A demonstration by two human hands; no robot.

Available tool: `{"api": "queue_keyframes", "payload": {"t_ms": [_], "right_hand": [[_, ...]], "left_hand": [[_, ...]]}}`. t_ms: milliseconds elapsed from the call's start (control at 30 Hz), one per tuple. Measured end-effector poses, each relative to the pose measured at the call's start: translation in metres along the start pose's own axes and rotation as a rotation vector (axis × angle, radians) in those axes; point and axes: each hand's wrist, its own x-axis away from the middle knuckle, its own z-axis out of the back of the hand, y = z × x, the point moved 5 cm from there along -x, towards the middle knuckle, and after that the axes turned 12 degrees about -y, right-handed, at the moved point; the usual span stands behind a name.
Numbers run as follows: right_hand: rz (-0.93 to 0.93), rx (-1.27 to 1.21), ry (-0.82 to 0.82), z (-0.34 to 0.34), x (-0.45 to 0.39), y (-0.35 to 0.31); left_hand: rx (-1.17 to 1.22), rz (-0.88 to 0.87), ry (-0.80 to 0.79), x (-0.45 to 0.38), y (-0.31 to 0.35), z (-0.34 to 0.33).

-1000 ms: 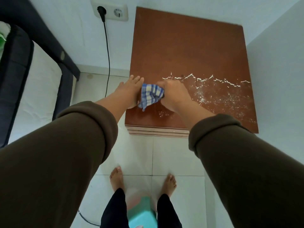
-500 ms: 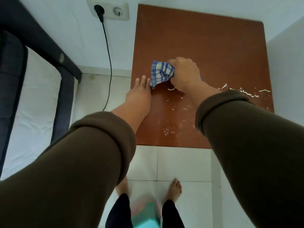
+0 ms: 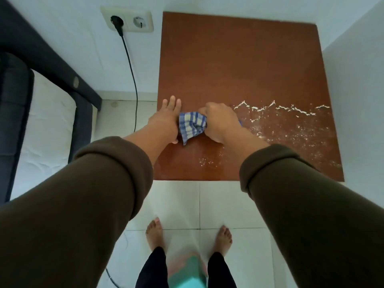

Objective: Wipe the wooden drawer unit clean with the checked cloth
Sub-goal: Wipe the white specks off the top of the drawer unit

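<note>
Right hand (image 3: 220,123) is clenched round the bunched-up cloth (image 3: 192,124), pressing it on the left part of the unit (image 3: 239,59) top. Left hand (image 3: 166,119) lies flat with fingers straight, right beside the cloth at the left edge. White dust (image 3: 291,121) streaks the right side. Bare feet (image 3: 154,233) on floor tiles (image 3: 228,200) below.

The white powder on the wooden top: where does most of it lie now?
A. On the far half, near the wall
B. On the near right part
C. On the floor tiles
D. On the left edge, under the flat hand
B: the white powder spreads across the near right part of the wooden top, right of the checked cloth.
</note>
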Motion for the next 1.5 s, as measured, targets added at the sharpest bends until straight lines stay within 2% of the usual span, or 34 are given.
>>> {"api": "queue_keyframes", "payload": {"t_ms": [300,533,600,833,1067,1133,1200,1500], "right_hand": [[0.073,-0.016,-0.019,-0.070,0.101,-0.019],[0.155,0.008,-0.098,-0.096,0.138,-0.020],[0.142,-0.013,-0.039,-0.085,0.140,-0.012],[0.045,-0.084,0.192,-0.014,0.118,0.036],[-0.009,-0.035,0.335,0.018,0.090,0.056],[-0.005,-0.018,0.335,0.019,0.086,0.056],[-0.004,-0.021,0.263,0.044,0.002,0.078],[-0.027,-0.007,0.255,0.049,-0.021,0.089]], "left_hand": [[0.087,-0.023,0.142,0.028,-0.001,-0.023],[0.076,0.007,0.087,0.055,0.021,-0.055],[0.067,-0.004,0.077,0.057,0.027,-0.057],[0.080,-0.068,0.123,0.037,0.057,-0.037],[-0.061,-0.111,0.161,0.029,0.084,-0.004],[-0.032,-0.098,0.133,0.038,0.087,0.001],[0.044,-0.038,0.041,-0.017,0.080,0.036],[-0.036,-0.032,0.029,-0.003,0.093,0.012]]}}
